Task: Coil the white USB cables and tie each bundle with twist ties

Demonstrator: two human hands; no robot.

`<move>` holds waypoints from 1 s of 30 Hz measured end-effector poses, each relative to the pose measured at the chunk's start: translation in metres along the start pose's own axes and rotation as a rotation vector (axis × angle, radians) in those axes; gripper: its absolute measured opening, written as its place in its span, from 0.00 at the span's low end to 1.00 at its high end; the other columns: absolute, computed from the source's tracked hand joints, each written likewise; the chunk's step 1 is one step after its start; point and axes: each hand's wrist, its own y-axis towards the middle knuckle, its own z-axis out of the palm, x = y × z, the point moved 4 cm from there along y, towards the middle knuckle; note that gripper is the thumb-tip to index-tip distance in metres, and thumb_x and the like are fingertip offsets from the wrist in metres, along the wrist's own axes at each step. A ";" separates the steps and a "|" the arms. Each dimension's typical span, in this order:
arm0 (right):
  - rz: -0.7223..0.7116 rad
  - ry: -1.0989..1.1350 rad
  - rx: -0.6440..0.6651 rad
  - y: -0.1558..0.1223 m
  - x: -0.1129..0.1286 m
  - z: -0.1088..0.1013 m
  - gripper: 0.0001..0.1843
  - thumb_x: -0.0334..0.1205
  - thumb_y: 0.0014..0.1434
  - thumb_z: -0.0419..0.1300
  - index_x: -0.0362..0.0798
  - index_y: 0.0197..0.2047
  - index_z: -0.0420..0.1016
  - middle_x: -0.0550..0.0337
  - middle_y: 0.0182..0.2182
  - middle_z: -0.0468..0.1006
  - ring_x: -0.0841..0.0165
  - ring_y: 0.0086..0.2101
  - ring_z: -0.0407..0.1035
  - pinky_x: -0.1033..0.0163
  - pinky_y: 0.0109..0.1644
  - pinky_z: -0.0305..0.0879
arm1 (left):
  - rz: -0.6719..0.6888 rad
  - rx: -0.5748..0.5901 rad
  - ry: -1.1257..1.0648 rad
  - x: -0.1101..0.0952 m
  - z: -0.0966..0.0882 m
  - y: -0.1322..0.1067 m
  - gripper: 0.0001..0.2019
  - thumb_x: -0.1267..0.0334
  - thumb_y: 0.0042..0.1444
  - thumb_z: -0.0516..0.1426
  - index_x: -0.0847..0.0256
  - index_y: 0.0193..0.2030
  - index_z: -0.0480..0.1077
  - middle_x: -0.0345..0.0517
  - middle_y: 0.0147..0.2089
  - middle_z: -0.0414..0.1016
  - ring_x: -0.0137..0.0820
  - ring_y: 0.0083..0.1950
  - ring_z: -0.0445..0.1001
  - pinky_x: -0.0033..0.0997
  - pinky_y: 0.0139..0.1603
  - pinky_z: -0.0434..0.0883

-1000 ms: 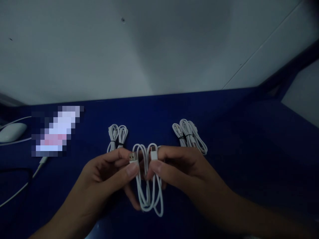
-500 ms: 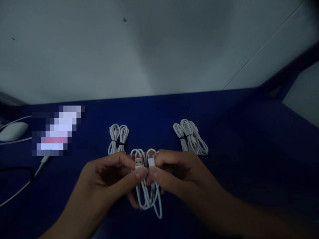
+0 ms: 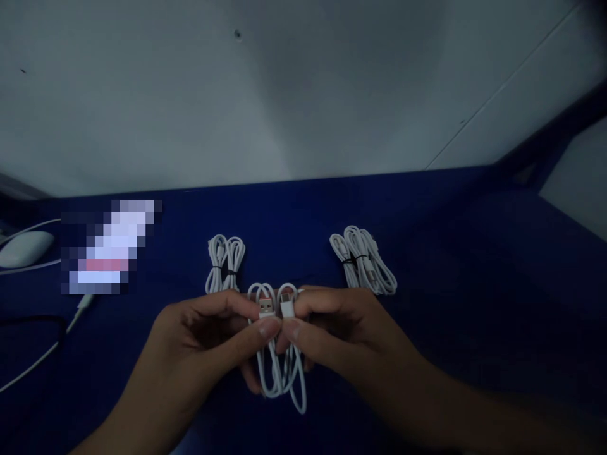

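Observation:
Both hands hold one looped white USB cable (image 3: 279,379) above a dark blue table (image 3: 450,253). My left hand (image 3: 208,332) pinches the end with the wide metal plug, thumb under it. My right hand (image 3: 332,325) pinches the end with the small white plug. The two plugs stand side by side, almost touching, and the cable's loops hang below my fingers. Two other white cables lie tied with black bands behind my hands: one bundle (image 3: 225,262) to the left and one bundle (image 3: 363,259) to the right.
A white mouse (image 3: 23,248) with its cord lies at the far left edge. A pixelated bright object (image 3: 111,249) sits beside it, with a thin white cord (image 3: 42,354) trailing toward me. A pale wall (image 3: 284,95) rises behind the table.
My hands have drawn together, bringing the two plugs from a few centimetres apart to side by side. The hanging loops have narrowed.

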 end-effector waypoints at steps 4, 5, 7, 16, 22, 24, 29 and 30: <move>0.000 -0.008 0.005 0.000 -0.001 -0.001 0.19 0.50 0.79 0.66 0.49 0.36 0.81 0.63 0.35 0.76 0.68 0.37 0.67 0.60 0.40 0.63 | -0.002 -0.004 -0.011 0.000 -0.001 -0.001 0.06 0.69 0.58 0.77 0.54 0.35 0.88 0.39 0.29 0.90 0.30 0.25 0.87 0.18 0.31 0.82; -0.006 -0.008 0.005 0.000 -0.001 -0.002 0.19 0.49 0.79 0.66 0.49 0.36 0.81 0.63 0.35 0.76 0.69 0.37 0.67 0.60 0.40 0.63 | -0.003 -0.007 -0.009 0.000 -0.001 -0.002 0.06 0.69 0.57 0.77 0.54 0.35 0.88 0.39 0.29 0.90 0.30 0.25 0.87 0.18 0.31 0.82; -0.019 -0.010 0.000 0.000 -0.001 -0.002 0.18 0.47 0.80 0.66 0.49 0.36 0.81 0.64 0.35 0.76 0.69 0.36 0.67 0.61 0.40 0.64 | -0.010 -0.013 -0.003 -0.001 -0.001 -0.002 0.06 0.69 0.58 0.77 0.54 0.35 0.88 0.39 0.27 0.89 0.30 0.25 0.87 0.19 0.31 0.82; -0.007 -0.019 0.000 0.000 0.000 -0.002 0.17 0.46 0.80 0.65 0.49 0.38 0.84 0.63 0.34 0.76 0.69 0.35 0.67 0.62 0.39 0.63 | -0.036 -0.008 -0.022 0.001 0.000 0.000 0.07 0.70 0.57 0.78 0.52 0.35 0.89 0.38 0.23 0.87 0.30 0.26 0.89 0.16 0.34 0.82; -0.045 -0.015 -0.012 0.000 0.000 -0.004 0.18 0.45 0.79 0.65 0.50 0.35 0.82 0.66 0.30 0.74 0.71 0.30 0.64 0.63 0.34 0.61 | -0.054 -0.044 -0.077 0.002 0.000 0.002 0.12 0.74 0.49 0.80 0.52 0.36 0.91 0.39 0.31 0.92 0.32 0.27 0.89 0.18 0.33 0.84; -0.051 -0.013 -0.014 0.000 0.000 -0.005 0.19 0.44 0.79 0.65 0.50 0.34 0.82 0.66 0.30 0.73 0.71 0.30 0.63 0.63 0.34 0.60 | -0.050 -0.030 -0.069 0.001 0.000 0.002 0.12 0.74 0.50 0.80 0.53 0.37 0.91 0.40 0.34 0.93 0.32 0.28 0.90 0.20 0.34 0.85; -0.021 -0.025 -0.023 -0.001 0.001 -0.005 0.17 0.47 0.79 0.66 0.51 0.37 0.85 0.63 0.33 0.76 0.69 0.33 0.66 0.62 0.37 0.63 | -0.050 -0.040 -0.060 0.001 -0.002 -0.001 0.12 0.72 0.51 0.80 0.51 0.38 0.91 0.38 0.33 0.93 0.31 0.28 0.90 0.19 0.36 0.85; -0.021 -0.028 -0.022 -0.002 0.001 -0.005 0.17 0.48 0.79 0.66 0.51 0.38 0.85 0.63 0.34 0.77 0.68 0.34 0.67 0.61 0.38 0.64 | -0.049 -0.035 -0.060 0.001 -0.002 -0.001 0.11 0.71 0.52 0.80 0.51 0.38 0.91 0.38 0.32 0.92 0.31 0.28 0.90 0.18 0.36 0.84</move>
